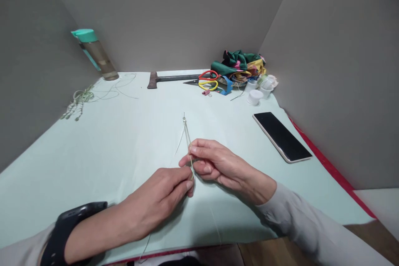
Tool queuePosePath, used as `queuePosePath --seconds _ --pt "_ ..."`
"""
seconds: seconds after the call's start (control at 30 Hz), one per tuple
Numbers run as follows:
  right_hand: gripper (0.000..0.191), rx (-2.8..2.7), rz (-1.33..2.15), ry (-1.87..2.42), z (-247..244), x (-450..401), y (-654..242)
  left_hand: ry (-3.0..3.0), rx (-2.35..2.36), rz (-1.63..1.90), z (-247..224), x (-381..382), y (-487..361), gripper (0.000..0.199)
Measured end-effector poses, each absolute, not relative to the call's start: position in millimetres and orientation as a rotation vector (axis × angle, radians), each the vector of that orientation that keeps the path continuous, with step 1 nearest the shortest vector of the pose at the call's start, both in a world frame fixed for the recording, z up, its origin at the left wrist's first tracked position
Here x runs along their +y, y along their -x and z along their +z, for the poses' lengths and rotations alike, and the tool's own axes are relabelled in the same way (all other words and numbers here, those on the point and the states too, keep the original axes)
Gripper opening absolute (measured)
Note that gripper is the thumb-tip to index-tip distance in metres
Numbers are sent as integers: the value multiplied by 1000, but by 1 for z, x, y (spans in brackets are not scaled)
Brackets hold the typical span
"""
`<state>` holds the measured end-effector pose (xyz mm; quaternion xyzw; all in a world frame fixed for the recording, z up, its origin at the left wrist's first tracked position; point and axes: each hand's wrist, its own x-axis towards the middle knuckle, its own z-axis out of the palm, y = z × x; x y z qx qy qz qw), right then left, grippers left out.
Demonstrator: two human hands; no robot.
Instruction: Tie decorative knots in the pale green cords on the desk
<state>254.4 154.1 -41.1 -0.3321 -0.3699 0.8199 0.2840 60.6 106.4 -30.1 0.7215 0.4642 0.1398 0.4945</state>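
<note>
Thin pale green cords [188, 134] run toward me from a small pin [184, 117] standing in the pale tabletop. My left hand [170, 191], with a dark band at the wrist, is closed, pinching the cords at their near end. Just above it my right hand [218, 162] is closed too, thumb and forefinger pinching a cord, with other fingers curled beside the strands. One loose strand slants off to the left of the pin. Fine cord ends trail down toward the table's front edge. Exactly which strand each hand grips is partly hidden.
At the back stand a bottle [99, 56] with a teal lid, a hatchet [179, 78], scissors [202, 83], a pile of colourful cloth [238, 64] and white small pots [254, 97]. A phone [282, 136] lies right; braided green cords [79, 102] lie left. Grey walls enclose the table.
</note>
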Motion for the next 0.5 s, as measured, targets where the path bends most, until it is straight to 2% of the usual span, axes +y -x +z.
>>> queuePosePath --seconds 0.17,0.33,0.5 --pt "33 -959 2201 872 -44 155 -257 -1831 1194 425 -23 112 -48 33" --pt "28 -945 2191 870 -45 155 -260 -1775 1369 610 -13 139 -36 40" --pt "30 -949 2188 852 -45 155 -262 -1569 1219 585 -20 154 -50 33"
